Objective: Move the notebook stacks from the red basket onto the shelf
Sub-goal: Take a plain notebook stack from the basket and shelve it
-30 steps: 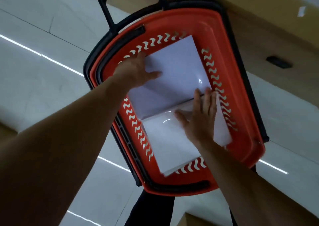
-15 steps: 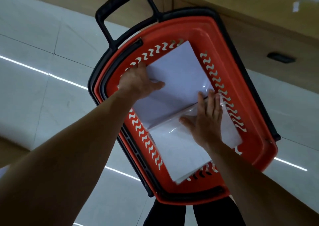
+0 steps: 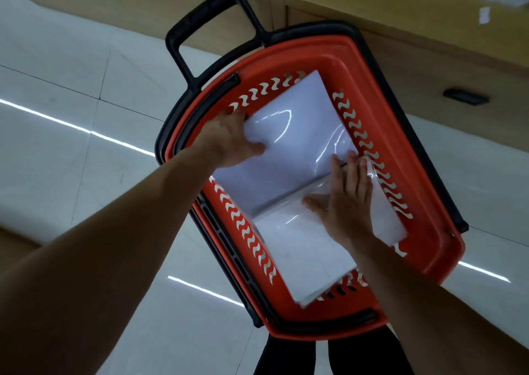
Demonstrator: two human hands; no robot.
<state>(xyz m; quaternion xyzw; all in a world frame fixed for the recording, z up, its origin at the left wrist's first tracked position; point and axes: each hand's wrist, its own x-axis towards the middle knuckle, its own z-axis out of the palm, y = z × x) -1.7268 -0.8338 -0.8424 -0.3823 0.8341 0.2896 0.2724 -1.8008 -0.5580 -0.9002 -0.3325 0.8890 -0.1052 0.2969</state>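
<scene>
Two notebook stacks, white and wrapped in clear film, are lying inside the red basket [image 3: 303, 51], end to end along its length. The far notebook stack [image 3: 292, 145] is sitting toward the basket's handle end, its near edge overlapping the near notebook stack [image 3: 297, 254], which is reaching almost to the basket's near wall.

The left hand [image 3: 229, 139] is gripping the far stack at its left edge, beside the basket's left wall. The thumb [image 3: 254, 148] is pressing on the top cover, while the other fingers are curling over the edge and are mostly hidden.

The right hand [image 3: 346, 202] is lying flat on the near stack, by the basket's right wall. Its fingers [image 3: 352, 168] are straight and close together, their tips reaching the seam where the far stack's near edge is lifting.

The black handle [image 3: 200, 22] is sticking out over the tiled floor [image 3: 71, 174], in front of wooden cabinets [image 3: 429, 68].
</scene>
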